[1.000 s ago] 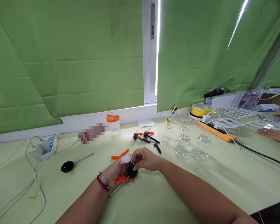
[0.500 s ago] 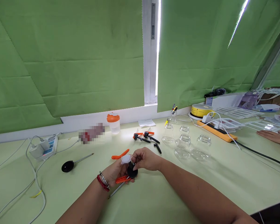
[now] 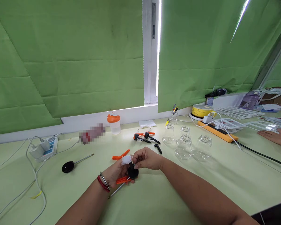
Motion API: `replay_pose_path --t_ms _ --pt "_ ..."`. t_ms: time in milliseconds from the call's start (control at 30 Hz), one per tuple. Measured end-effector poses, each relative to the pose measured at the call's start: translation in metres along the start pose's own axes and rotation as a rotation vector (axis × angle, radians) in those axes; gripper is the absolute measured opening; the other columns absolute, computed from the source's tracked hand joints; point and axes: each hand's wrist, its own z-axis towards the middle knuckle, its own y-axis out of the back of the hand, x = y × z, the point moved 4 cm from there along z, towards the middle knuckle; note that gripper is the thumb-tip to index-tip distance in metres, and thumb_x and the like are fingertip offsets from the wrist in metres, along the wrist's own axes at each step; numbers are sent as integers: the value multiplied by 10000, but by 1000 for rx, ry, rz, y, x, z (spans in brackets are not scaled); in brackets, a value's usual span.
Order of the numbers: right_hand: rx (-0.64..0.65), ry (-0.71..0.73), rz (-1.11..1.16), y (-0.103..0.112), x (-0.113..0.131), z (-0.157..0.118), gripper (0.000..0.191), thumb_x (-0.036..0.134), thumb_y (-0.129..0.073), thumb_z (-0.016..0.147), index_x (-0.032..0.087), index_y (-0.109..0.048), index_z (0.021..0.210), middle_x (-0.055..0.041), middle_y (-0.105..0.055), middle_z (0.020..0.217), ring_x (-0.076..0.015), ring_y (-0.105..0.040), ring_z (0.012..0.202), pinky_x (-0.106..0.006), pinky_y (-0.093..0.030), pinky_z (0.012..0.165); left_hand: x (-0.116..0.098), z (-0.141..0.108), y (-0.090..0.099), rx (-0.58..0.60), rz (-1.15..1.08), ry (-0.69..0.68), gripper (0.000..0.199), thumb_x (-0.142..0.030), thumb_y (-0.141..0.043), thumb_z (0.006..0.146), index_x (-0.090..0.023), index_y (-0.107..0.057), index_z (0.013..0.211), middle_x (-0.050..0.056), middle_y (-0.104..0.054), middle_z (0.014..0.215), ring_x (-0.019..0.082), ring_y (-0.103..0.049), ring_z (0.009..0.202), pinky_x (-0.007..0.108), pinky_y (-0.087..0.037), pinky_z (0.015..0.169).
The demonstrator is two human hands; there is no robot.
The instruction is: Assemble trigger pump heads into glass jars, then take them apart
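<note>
My left hand [image 3: 115,173], with a red and a silver bracelet at the wrist, is closed round a black round part [image 3: 133,172] with an orange handle [image 3: 123,180] and a metal rod [image 3: 117,190]. Something white [image 3: 126,160] covers its thumb or a fingertip. The fingers of my right hand [image 3: 145,158] pinch the upper edge of the black part. An orange handle piece [image 3: 120,155] lies just behind my hands. Further back are two black-and-orange assemblies [image 3: 138,137] [image 3: 150,135] and a loose black piece [image 3: 158,148].
Several glass jars [image 3: 184,147] stand right of my hands. A black disc with a rod [image 3: 68,167] lies left, near white cables and a power strip [image 3: 50,148]. An orange-lidded cup [image 3: 113,124] stands behind. At right are an orange power strip [image 3: 221,132] and another person's hand [image 3: 275,136].
My hands and the held part have barely moved. At the far right, the other person's hands have shifted slightly.
</note>
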Motion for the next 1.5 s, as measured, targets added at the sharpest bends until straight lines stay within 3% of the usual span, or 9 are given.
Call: replay_pose_path --t_ms 667,1133,1500 --pt "27 14 5 -2 0 -1 279 240 -799 540 122 -608 705 -20 -606 856 -127 -568 760 -292 -469 737 -4 -4 -8 -16 -27 -5 391 -552 -502 759 -212 -478 951 20 -586 734 164 -600 546 227 -359 460" --pt "7 25 36 -4 1 0 249 193 -796 532 126 -616 691 -5 -610 799 -131 -584 754 -287 -482 726 -1 -3 -5 -8 2 12 384 -540 -473 787 -189 -493 941 63 -618 758 201 -622 602 245 -335 481" --pt "14 68 14 0 -3 0 205 182 -778 570 124 -643 712 -10 -609 773 -128 -566 759 -283 -470 733 -3 -5 -5 10 1 1 321 -497 -479 792 -213 -476 942 23 -582 757 176 -601 589 252 -345 489"
